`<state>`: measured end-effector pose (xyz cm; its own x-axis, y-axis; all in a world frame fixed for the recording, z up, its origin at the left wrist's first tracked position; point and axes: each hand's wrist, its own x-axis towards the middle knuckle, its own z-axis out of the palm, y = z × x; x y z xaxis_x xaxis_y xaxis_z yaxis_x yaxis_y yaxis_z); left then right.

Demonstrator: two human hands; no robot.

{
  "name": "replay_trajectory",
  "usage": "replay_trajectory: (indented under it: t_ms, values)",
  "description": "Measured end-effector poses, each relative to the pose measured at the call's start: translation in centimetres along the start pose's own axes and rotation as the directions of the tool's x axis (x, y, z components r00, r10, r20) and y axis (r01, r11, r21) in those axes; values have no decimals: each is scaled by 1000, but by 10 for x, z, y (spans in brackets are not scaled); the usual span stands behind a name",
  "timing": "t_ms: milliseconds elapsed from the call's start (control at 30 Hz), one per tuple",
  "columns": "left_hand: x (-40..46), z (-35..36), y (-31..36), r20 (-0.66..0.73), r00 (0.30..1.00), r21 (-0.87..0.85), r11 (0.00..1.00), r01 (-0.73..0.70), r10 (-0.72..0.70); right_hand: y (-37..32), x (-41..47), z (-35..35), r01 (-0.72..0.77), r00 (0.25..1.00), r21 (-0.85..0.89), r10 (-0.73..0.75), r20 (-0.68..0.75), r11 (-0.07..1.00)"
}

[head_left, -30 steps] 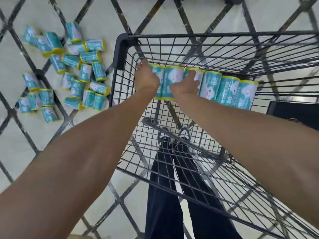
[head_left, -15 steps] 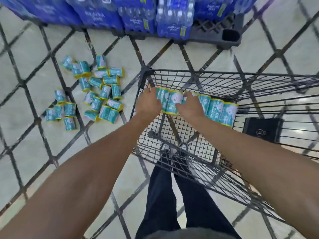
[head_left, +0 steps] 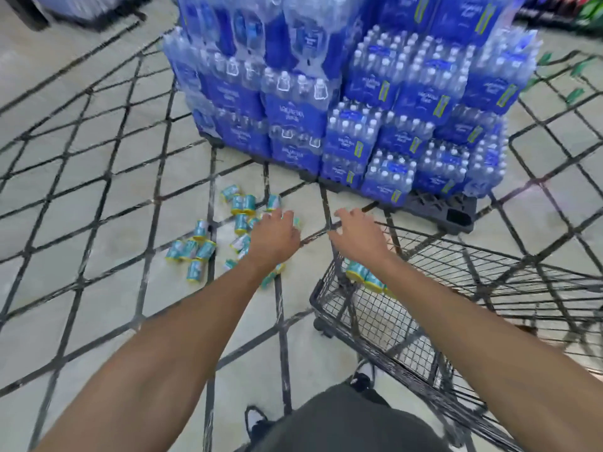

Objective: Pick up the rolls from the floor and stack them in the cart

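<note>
Both hands have come up out of the grey wire cart (head_left: 329, 298) since a moment ago, leaving the teal, yellow-rimmed rolls (head_left: 362, 275) stacked against its near-left wall. The left hand (head_left: 275, 238), open and empty, reaches over the scattered teal rolls on the floor (head_left: 192, 249), left of the cart. The right hand (head_left: 357, 238), fingers spread, holds nothing above the cart's corner. Judged: another pickup begins.
</note>
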<state>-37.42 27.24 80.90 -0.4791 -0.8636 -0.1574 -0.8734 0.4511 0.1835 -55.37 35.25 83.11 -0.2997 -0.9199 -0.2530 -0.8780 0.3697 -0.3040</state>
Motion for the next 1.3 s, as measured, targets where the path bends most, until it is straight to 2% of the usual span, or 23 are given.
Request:
replay_trajectory:
  t_ms: [100, 300, 400, 567, 667, 833, 933, 1133, 1233, 1300]
  values:
    - [-48, -6, -72, 24, 998, -17, 999, 51, -50, -64, -17, 29, -5, 1000, 24, 4, 29, 1000]
    - [-138, 5, -219, 71, 962, -66, 961, 270, -265, -185, -44, 95, 47, 993, 43, -51, 106, 998]
    - [-165, 9, -269, 88, 934, -68, 933, 353, -346, -230, -46, 124, 72, 982, 40, -78, 174, 997]
    - [-165, 13, -336, 96, 911, -72, 910, 409, -402, -288, -23, 166, 122, 962, 31, -126, 244, 992]
    - [-146, 19, -373, 113, 904, -65, 905, 421, -413, -314, 6, 195, 157, 954, 10, -154, 256, 988]
    - [-86, 33, -436, 159, 899, -59, 906, 420, -407, -350, 77, 246, 113, 942, 49, -123, 311, 992]
    - [-44, 50, -470, 242, 880, -65, 898, 436, -409, -364, 124, 277, 49, 931, 57, -66, 359, 997]
    - [53, 110, -544, 414, 799, -75, 858, 507, -436, -373, 225, 355, -148, 857, 17, 120, 501, 989]
    - [100, 162, -577, 493, 747, -129, 811, 570, -447, -369, 273, 407, -228, 834, 6, 192, 517, 974]
    - [130, 211, -601, 533, 720, -170, 778, 605, -443, -362, 308, 451, -229, 822, -11, 200, 533, 973]
